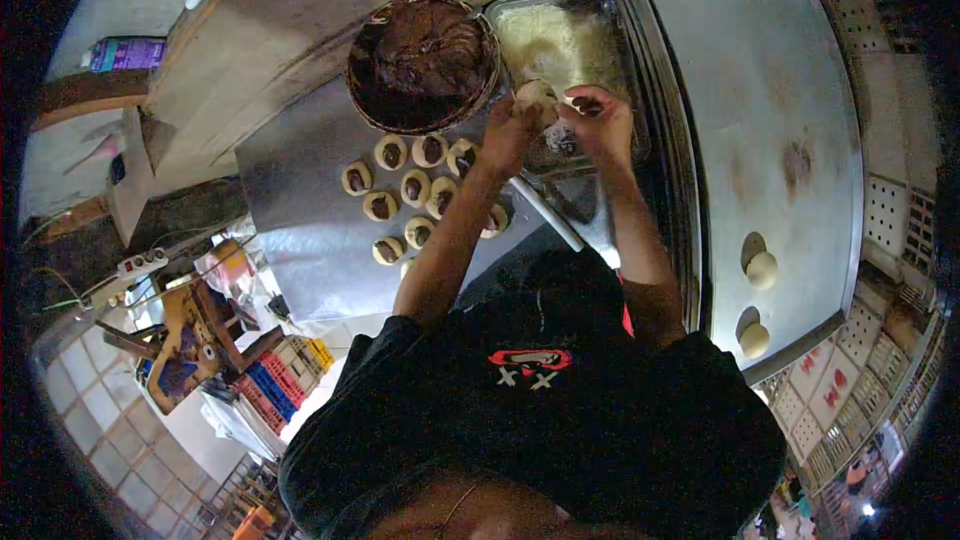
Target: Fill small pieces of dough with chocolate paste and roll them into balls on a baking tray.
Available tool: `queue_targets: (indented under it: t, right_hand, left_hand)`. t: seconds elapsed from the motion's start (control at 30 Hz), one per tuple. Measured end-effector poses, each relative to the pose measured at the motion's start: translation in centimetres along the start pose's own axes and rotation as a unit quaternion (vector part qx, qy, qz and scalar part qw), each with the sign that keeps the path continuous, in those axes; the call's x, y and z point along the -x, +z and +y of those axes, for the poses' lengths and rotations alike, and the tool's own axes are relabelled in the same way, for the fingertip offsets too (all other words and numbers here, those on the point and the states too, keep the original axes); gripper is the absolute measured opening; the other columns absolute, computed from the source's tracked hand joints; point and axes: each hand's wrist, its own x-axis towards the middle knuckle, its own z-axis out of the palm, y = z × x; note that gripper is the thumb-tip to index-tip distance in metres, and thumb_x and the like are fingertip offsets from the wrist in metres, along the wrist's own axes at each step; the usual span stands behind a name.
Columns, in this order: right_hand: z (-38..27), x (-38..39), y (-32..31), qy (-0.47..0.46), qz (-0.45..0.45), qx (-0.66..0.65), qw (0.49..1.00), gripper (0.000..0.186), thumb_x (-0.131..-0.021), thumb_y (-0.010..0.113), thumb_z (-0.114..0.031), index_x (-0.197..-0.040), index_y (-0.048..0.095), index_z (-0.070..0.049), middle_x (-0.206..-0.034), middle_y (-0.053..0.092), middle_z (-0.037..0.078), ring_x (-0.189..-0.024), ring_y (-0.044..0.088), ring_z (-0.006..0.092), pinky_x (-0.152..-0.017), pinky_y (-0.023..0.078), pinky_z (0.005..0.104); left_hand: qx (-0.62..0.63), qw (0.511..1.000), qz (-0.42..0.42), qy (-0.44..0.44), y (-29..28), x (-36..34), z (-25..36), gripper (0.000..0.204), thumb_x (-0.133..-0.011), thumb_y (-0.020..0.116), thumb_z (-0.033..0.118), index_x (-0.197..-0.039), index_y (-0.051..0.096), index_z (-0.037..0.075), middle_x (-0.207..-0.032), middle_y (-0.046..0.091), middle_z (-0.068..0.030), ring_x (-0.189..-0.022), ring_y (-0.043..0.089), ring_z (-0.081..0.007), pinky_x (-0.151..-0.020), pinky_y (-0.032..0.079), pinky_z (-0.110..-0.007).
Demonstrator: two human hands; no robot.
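Above the metal tray of pale flour (pixel 560 35), my left hand (pixel 508 135) holds a round of pale dough (pixel 538 100) between thumb and fingers. Close beside it, my right hand (pixel 605 128) curls around a small dark-brown lump (pixel 585 105) with a pale edge; its exact kind is partly hidden. To the left of my left forearm, several flattened dough rounds (pixel 415 188) topped with dark-brown filling lie on the metal sheet (pixel 330 260). A round basket-like bowl (pixel 358 90) of thick dark-brown filling (pixel 430 45) stands behind them.
On my right, a large metal baking tray (pixel 770 120) carries pale dough balls (pixel 762 270) near its front. A raised dark edge (pixel 670 90) runs between it and the flour tray. A light-coloured bar (pixel 548 212) lies below my hands. Stacked coloured crates (pixel 280 380) stand at lower left.
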Motion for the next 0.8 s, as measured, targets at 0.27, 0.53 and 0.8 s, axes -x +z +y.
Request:
queue_targets:
  t: [0.27, 0.53, 0.8]
  right_hand:
    - [-0.5, -0.4, -2.5, -0.034, -0.110, -0.064, 0.991, 0.020, -0.085, 0.068, -0.018, -0.096, 0.070, -0.001, -0.090, 0.071, 0.010, -0.085, 0.065, 0.0174, -0.083, 0.049, 0.0318]
    - [-3.0, 2.2, -0.1, -0.141, 0.002, 0.281, 0.949, 0.045, -0.068, 0.078, -0.008, -0.110, 0.064, -0.001, -0.106, 0.062, 0.016, -0.092, 0.063, 0.0274, -0.081, 0.051, 0.0356]
    - [-5.8, 3.0, -4.6, -0.089, 0.016, -0.019, 0.996, 0.041, -0.064, 0.086, -0.013, -0.100, 0.070, -0.001, -0.096, 0.069, 0.012, -0.092, 0.065, 0.0191, -0.077, 0.052, 0.0305]
  left_hand:
    - [0.044, 0.989, -0.123, -0.071, 0.2, -1.2, 1.0, 0.038, -0.080, 0.053, -0.001, -0.118, 0.055, 0.000, -0.101, 0.063, -0.0109, -0.086, 0.062, -0.0175, -0.064, 0.051, -0.030]
    - [0.248, 0.918, -0.150, -0.272, 0.9, -1.9, 2.9, 0.021, -0.084, 0.054, 0.011, -0.103, 0.060, 0.005, -0.099, 0.062, -0.0099, -0.085, 0.060, -0.0220, -0.076, 0.052, -0.036]
    - [-0.115, 0.982, -0.148, 0.008, 2.1, 2.0, 5.4, 0.037, -0.095, 0.057, 0.023, -0.124, 0.054, 0.001, -0.114, 0.060, -0.0085, -0.103, 0.058, -0.0182, -0.093, 0.046, -0.033]
